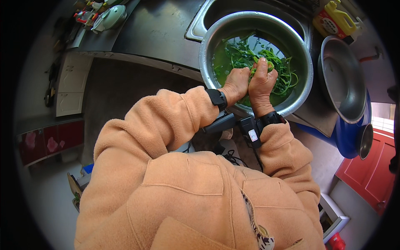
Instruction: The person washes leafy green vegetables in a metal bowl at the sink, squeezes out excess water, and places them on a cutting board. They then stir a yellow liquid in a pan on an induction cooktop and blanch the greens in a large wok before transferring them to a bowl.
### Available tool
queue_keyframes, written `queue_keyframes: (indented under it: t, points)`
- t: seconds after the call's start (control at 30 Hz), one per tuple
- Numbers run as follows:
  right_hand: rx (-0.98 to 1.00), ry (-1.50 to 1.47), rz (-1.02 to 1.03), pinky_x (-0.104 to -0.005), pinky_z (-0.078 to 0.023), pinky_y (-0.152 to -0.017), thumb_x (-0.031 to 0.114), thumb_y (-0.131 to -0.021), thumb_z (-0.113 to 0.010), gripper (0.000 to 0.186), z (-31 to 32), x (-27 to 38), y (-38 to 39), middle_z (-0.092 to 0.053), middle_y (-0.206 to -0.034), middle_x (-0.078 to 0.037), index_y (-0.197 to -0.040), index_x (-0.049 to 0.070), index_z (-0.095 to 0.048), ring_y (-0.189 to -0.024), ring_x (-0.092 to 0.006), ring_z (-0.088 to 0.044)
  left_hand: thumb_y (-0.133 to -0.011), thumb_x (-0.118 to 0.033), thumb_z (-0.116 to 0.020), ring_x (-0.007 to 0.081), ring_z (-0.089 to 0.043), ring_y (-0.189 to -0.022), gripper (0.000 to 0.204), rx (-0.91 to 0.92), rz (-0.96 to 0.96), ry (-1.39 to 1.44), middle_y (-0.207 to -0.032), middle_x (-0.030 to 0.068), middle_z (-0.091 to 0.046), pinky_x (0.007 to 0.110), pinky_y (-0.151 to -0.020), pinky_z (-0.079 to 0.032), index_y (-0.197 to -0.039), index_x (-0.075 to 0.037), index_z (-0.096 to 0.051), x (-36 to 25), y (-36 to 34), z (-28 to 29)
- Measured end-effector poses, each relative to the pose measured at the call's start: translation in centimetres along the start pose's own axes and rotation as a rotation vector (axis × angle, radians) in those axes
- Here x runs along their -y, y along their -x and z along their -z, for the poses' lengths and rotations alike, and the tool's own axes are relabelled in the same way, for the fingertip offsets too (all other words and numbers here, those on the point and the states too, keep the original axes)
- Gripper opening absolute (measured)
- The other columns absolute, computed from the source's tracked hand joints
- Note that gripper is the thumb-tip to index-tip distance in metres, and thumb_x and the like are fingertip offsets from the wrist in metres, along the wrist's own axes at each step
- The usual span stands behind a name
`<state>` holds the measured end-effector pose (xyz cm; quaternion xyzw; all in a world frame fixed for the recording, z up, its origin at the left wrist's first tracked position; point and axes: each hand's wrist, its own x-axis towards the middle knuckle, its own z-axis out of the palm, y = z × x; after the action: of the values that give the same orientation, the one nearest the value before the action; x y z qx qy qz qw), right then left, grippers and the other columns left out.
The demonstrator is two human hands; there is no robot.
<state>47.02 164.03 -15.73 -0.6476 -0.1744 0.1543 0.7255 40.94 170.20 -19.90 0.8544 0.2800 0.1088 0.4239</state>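
Note:
A large metal basin [207, 68] of greenish water holds long-stemmed leafy greens [238, 52], partly under the surface. Over its near side, my left hand [236, 83] and my right hand [262, 81] press close together, side by side. Both are closed around a bunch of the greens, whose bright stems show above and between the fingers. The left fingertips are mostly hidden behind the hand. More stems trail into the water to the right of my right hand. Each wrist wears a black strap.
The basin rests over a steel sink [196, 29]. To its right lean a wide metal bowl [345, 79] and a blue tub [348, 139], with a yellow jug [335, 18] behind. A grey counter [160, 33] runs left, bearing a green lidded pot [113, 17]. A red door [368, 164] stands at the right.

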Motion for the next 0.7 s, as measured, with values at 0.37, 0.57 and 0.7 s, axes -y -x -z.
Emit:
queue_keyframes:
  t: [0.37, 0.57, 0.7]
  points:
    - [-0.017, -0.04, -0.044, -0.0285, -0.04, -0.055, 0.027, -0.093, -0.052, 0.034, 0.7, -1.3, 0.0, -0.058, -0.066, -0.003, -0.073, 0.001, -0.059, -0.059, -0.0123, -0.05, -0.092, -0.017, -0.046, 0.0396, -0.063, -0.087, 0.022, -0.003, 0.103, 0.0, -0.092, 0.0243, -0.065, 0.041, -0.072, -0.05, -0.093, -0.001, -0.062, -0.2, 0.4, -0.9]
    - [-0.093, 0.009, -0.034, -0.0283, -0.039, -0.053, 0.029, -0.092, -0.053, 0.034, -0.6, -0.9, 2.6, -0.056, -0.065, -0.002, -0.071, 0.002, -0.059, -0.056, -0.0119, -0.049, -0.088, -0.024, -0.051, 0.0426, -0.062, -0.086, 0.024, 0.008, 0.042, -0.069, -0.09, 0.0251, -0.064, 0.044, -0.07, -0.05, -0.087, -0.002, -0.062, 0.1, 2.6, 0.3]
    - [0.04, -0.038, 0.112, -0.0302, -0.038, -0.052, 0.029, -0.091, -0.056, 0.035, -4.1, -0.9, 6.1, -0.056, -0.063, -0.002, -0.072, 0.0, -0.06, -0.055, -0.0125, -0.048, -0.087, -0.025, -0.052, 0.0426, -0.062, -0.087, 0.025, -0.149, -0.043, -0.033, -0.089, 0.0262, -0.063, 0.046, -0.069, -0.05, -0.084, -0.003, -0.063, 2.5, 6.4, 4.1]
